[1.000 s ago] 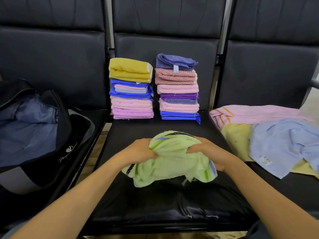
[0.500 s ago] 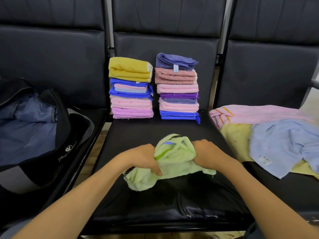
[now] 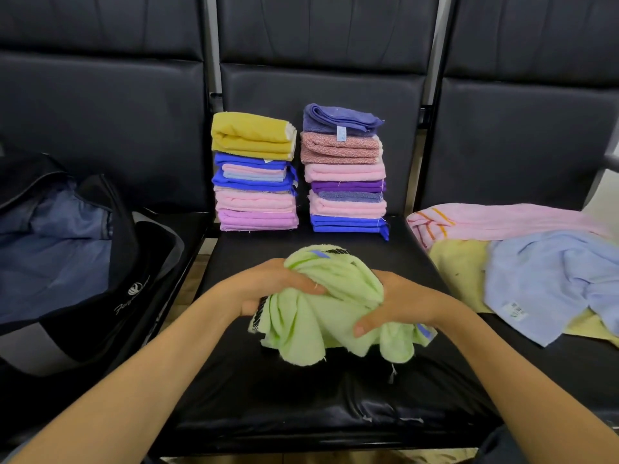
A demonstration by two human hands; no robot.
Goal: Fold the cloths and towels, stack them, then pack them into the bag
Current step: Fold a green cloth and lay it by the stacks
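Note:
A crumpled light green towel (image 3: 328, 306) with blue and dark stripes hangs bunched above the middle black seat (image 3: 301, 390). My left hand (image 3: 268, 286) grips its left side and my right hand (image 3: 398, 303) grips its right side, fingers curled into the cloth. Behind it stand two stacks of folded cloths: the left stack (image 3: 254, 172) topped by a yellow one, the right stack (image 3: 345, 169) topped by a purple-blue one. An open black bag (image 3: 100, 279) with a blue lining sits on the left seat.
On the right seat lie unfolded towels: a pink one (image 3: 502, 219), a light blue one (image 3: 549, 279) and a pale yellow one (image 3: 459, 266) beneath. Black seat backs (image 3: 318, 85) rise right behind the stacks. Floor shows in the gap between left and middle seats.
Both hands have shifted their hold on the green towel and lifted it a little off the seat; more of the cloth now hangs down below my hands.

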